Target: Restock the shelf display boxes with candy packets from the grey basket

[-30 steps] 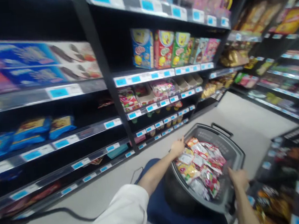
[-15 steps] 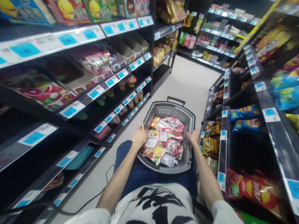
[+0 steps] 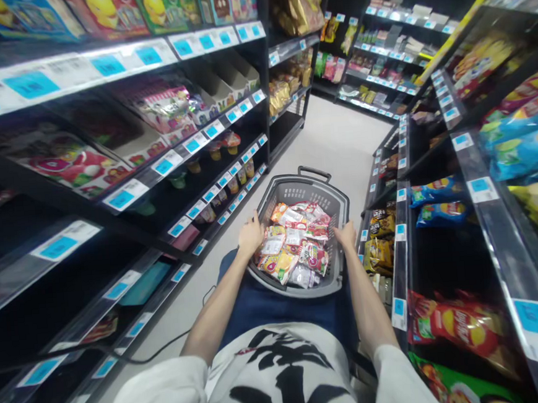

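A grey plastic shopping basket (image 3: 324, 198) sits in front of me in the aisle, heaped with several snack packets (image 3: 295, 244) in red, white and yellow wrappers. My left hand (image 3: 250, 236) grips the basket's left rim, fingers curled over the edge. On the opposite rim my right hand (image 3: 347, 235) is closed the same way. The basket's black handle (image 3: 314, 173) lies folded at the far end. My arms reach forward from white sleeves.
Black shelves (image 3: 154, 167) with blue price tags line the left, holding boxes, cups and candy bags. Another rack (image 3: 437, 213) of chip bags stands close on the right. A pale floor aisle (image 3: 339, 140) runs ahead. A black cable (image 3: 168, 343) trails on the floor at left.
The view swung from the left shelves to straight down the aisle. Both hands stay on the basket rims, and the basket has shifted slightly farther ahead.
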The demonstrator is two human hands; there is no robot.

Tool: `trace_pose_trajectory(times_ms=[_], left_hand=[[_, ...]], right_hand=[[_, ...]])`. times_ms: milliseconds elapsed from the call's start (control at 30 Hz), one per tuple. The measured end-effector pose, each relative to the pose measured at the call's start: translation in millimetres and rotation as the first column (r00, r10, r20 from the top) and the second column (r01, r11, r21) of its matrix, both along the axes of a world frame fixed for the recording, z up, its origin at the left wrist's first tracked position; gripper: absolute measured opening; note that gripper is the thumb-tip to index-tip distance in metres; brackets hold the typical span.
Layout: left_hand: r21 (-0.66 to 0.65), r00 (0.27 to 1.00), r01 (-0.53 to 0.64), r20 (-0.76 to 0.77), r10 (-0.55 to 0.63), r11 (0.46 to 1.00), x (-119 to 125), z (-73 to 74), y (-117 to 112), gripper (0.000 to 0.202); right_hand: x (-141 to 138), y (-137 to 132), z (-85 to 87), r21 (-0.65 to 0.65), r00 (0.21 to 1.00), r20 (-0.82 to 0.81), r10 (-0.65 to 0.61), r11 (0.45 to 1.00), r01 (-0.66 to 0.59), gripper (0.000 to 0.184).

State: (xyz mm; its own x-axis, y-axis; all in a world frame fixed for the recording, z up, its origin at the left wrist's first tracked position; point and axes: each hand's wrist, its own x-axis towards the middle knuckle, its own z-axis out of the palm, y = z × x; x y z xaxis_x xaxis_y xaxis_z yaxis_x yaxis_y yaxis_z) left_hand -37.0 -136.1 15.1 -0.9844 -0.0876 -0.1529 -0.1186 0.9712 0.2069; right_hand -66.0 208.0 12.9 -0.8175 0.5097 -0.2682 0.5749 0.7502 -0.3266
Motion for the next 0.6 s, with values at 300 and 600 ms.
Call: trace_pose_trajectory(times_ms=[300, 600], left_hand=[[0.038, 0.944, 0.309, -0.132, -0.302, 0.950, 4.4, 2.5, -5.2, 0.052], [0.089, 0.747, 0.665, -0.051, -0.663, 0.742, 33.3, -23.7, 0.0, 0.061]], right_hand=[[0.7, -0.3, 1.4, 0.015, 0.999, 0.019, 0.034, 0.999, -0.035, 0.051], [4.7, 3.1, 1.4, 0.019, 0.998, 0.045, 0.048, 0.999, -0.049, 0.056]])
